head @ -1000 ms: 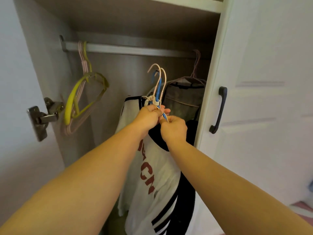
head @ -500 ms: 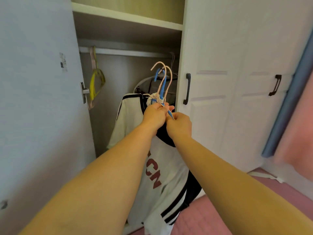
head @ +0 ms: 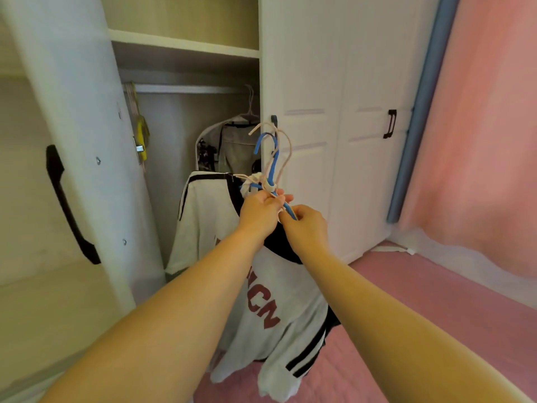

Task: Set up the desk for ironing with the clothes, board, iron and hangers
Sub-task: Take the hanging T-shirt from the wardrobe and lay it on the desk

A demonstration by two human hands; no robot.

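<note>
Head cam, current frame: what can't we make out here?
- Hanger shoulders, head view: hidden under the white shirt and both hands; only the blue hook and beige hook show.
- Shirt lettering: partly covered by the left forearm.
- Left hand and right hand grip: fingertips overlap, exact hold unclear.
- Garment bag contents: too blurred.

**2 arms stretched forward, both hands closed at the same spot**

Both bare forearms reach forward and upward, and they meet near the middle of the view. The left hand [head: 259,212] has its fingers curled and pinches the hanger necks [head: 273,186]. The right hand [head: 305,225] sits just beside it, a little lower, with fingers curled round the same bundle.
</note>
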